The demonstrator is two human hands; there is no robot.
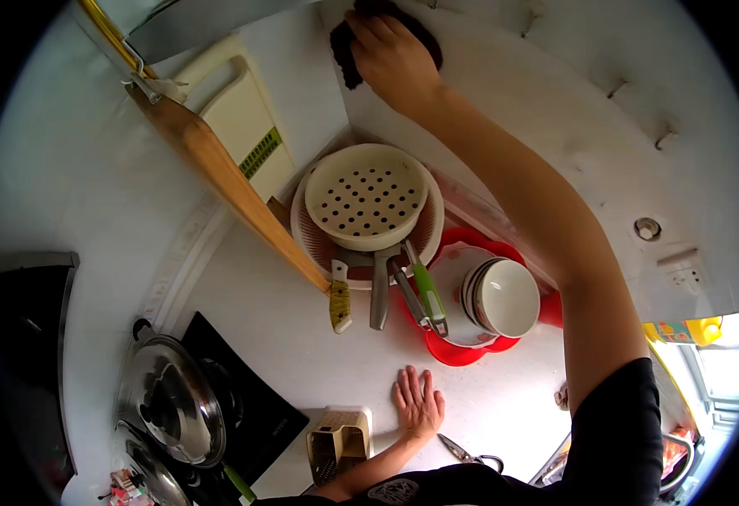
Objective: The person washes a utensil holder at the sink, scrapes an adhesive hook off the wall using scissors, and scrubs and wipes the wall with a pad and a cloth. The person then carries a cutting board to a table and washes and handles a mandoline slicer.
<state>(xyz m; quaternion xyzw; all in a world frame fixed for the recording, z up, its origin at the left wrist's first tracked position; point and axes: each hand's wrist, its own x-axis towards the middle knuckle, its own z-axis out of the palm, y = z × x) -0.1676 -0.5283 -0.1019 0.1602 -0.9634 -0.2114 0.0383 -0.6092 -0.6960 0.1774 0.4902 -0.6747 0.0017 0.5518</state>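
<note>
High on the white wall, near the corner, my right hand (pixel 390 61) presses a dark cloth (pixel 341 52) against the surface, fingers bent over it. The right arm stretches up above the stacked bowls (pixel 509 298). My left hand (pixel 420 407) lies flat on the white counter (pixel 251 295), fingers spread, holding nothing. Close to it are scissors (pixel 464 454) on one side and a beige slotted holder (pixel 338 443) on the other. Below the cloth, a cream colander (pixel 368 190) rests in a larger basket (pixel 433 240), with knives and a green-handled peeler (pixel 427 291) beside it.
A wooden board (pixel 217 169) and a white grater board (pixel 251 118) lean at the left wall. The bowls sit in a red scalloped tray (pixel 455 354). At lower left, a lidded pan (pixel 175 401) stands by a black cooktop (pixel 260 396). Hooks (pixel 617 88) and a socket (pixel 684 271) are on the wall.
</note>
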